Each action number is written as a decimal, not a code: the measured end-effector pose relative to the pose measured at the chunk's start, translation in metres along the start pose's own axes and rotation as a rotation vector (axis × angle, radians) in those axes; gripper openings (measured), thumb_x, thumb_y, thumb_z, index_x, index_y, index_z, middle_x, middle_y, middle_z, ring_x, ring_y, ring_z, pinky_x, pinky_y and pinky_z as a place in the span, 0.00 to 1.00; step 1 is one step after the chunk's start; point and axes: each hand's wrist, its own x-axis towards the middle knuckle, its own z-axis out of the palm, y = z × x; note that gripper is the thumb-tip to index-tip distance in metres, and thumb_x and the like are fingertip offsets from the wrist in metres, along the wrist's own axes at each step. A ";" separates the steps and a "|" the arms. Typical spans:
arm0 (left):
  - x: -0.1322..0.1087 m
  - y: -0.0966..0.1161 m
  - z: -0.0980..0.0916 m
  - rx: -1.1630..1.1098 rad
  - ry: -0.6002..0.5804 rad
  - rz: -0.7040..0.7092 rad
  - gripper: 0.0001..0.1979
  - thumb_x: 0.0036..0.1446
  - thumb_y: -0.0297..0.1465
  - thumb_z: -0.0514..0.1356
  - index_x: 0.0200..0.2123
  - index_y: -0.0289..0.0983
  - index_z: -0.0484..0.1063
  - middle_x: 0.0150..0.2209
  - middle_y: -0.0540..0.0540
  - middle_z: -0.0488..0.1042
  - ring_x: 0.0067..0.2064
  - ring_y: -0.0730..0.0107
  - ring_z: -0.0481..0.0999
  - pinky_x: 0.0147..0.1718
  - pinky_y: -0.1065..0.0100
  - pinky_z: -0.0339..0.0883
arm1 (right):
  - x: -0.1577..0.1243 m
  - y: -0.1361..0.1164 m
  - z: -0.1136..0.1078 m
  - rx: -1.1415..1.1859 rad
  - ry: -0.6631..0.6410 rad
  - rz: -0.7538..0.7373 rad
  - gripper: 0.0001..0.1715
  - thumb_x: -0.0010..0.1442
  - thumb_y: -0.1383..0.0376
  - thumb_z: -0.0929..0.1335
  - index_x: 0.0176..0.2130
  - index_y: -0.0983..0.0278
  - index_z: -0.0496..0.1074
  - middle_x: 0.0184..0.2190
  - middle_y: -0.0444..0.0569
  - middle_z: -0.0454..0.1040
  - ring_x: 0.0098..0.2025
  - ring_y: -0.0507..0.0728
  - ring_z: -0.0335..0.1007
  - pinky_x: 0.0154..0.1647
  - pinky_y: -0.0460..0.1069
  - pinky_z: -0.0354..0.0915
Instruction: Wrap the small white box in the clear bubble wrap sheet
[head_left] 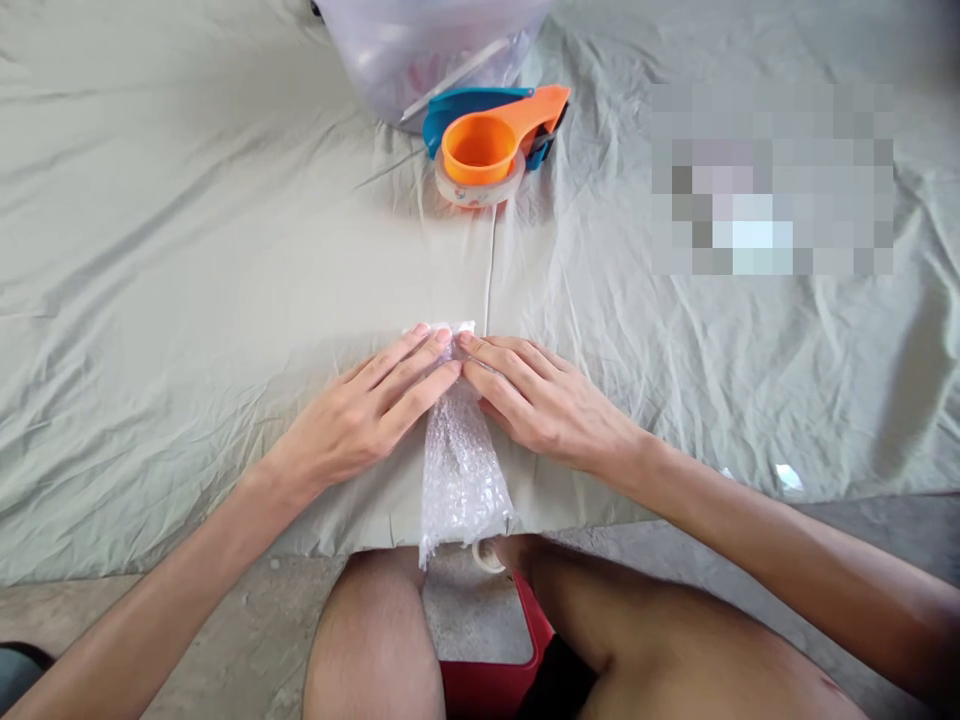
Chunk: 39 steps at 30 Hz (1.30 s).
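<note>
A strip of clear bubble wrap lies on the cloth-covered table, its near end hanging over the front edge. Its far end is bunched under the fingertips of both hands. My left hand comes from the left, fingers extended and pressing on the wrap. From the other side, my right hand grips it too, fingertips almost meeting the left ones. Both thumbs are mostly hidden beneath the fingers. Whether something sits inside the wrap cannot be seen.
An orange and blue tape dispenser with a tape roll stands beyond the hands, against a translucent plastic tub. The wrinkled grey-green cloth covers the table. A small shiny scrap lies at right. Below is a red stool.
</note>
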 end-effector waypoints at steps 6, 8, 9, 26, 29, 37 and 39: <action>0.006 0.003 -0.002 0.018 0.010 -0.009 0.34 0.79 0.24 0.61 0.82 0.31 0.55 0.76 0.29 0.72 0.81 0.47 0.67 0.77 0.50 0.74 | 0.003 0.003 0.011 0.055 0.046 0.075 0.18 0.81 0.71 0.66 0.65 0.59 0.74 0.65 0.59 0.84 0.59 0.65 0.86 0.59 0.62 0.84; 0.005 0.001 -0.001 0.007 0.010 0.001 0.33 0.79 0.24 0.62 0.80 0.30 0.57 0.75 0.28 0.73 0.80 0.46 0.68 0.77 0.50 0.74 | 0.005 0.004 0.014 0.057 0.077 0.066 0.17 0.81 0.72 0.65 0.63 0.59 0.74 0.64 0.59 0.84 0.58 0.64 0.87 0.58 0.62 0.84; 0.005 0.001 0.000 0.001 0.028 -0.002 0.32 0.79 0.25 0.63 0.79 0.31 0.59 0.75 0.29 0.74 0.80 0.46 0.69 0.76 0.51 0.76 | 0.005 0.004 0.014 0.059 0.101 0.057 0.16 0.81 0.72 0.65 0.62 0.60 0.74 0.63 0.59 0.85 0.57 0.64 0.87 0.57 0.61 0.84; 0.027 0.011 0.024 -0.337 0.411 -0.563 0.12 0.79 0.47 0.64 0.59 0.52 0.79 0.53 0.49 0.87 0.52 0.57 0.89 0.58 0.48 0.85 | 0.023 0.008 0.020 0.237 0.191 0.151 0.10 0.82 0.56 0.66 0.46 0.57 0.72 0.42 0.50 0.83 0.42 0.61 0.81 0.45 0.58 0.77; 0.030 0.007 0.029 -0.358 0.478 -0.563 0.14 0.79 0.49 0.65 0.62 0.55 0.75 0.52 0.50 0.86 0.49 0.60 0.90 0.53 0.50 0.86 | 0.028 0.006 0.029 0.266 0.259 0.240 0.15 0.83 0.54 0.66 0.41 0.56 0.69 0.36 0.47 0.80 0.36 0.58 0.77 0.41 0.56 0.76; 0.038 -0.001 0.037 -0.387 0.585 -0.558 0.23 0.80 0.49 0.64 0.71 0.53 0.67 0.69 0.44 0.75 0.52 0.61 0.87 0.46 0.55 0.87 | 0.025 -0.006 0.032 0.409 0.394 0.399 0.10 0.77 0.64 0.72 0.54 0.50 0.70 0.39 0.42 0.80 0.35 0.57 0.79 0.36 0.55 0.79; 0.039 -0.001 0.037 -0.390 0.657 -0.515 0.23 0.78 0.47 0.67 0.69 0.54 0.67 0.66 0.46 0.75 0.58 0.60 0.84 0.45 0.57 0.87 | 0.026 -0.007 0.031 0.334 0.367 0.350 0.17 0.78 0.69 0.69 0.60 0.50 0.72 0.37 0.42 0.78 0.34 0.56 0.76 0.37 0.54 0.78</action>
